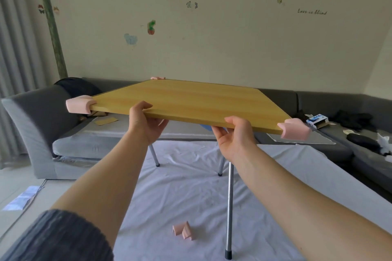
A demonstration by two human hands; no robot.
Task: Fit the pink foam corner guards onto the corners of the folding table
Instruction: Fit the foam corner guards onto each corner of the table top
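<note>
The folding table point(191, 99), lifted and tilted over the white sheet point(191, 176), wears pink guards on its near-left corner point(79, 105), near-right corner point(294, 128) and far-left corner point(158, 78); its far-right corner looks bare. The left hand point(144, 123) and right hand point(235, 135) both grip its near edge, thumbs on top. Likely next: turn the table, then pick up the spare guard point(184, 231) lying on the sheet.

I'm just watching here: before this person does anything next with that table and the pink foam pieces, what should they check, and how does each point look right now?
1. Left hand grips the near edge of the folding table: ok.
2. Right hand grips the same edge: ok.
3. Near-left corner guard is seated: ok.
4. Near-right corner guard is seated: ok.
5. Far-left corner guard is on: only a pink sliver shows, so cannot tell how well it sits.
6. Far-right corner is covered: not ok, it looks bare, and a spare guard lies on the white sheet below.
</note>
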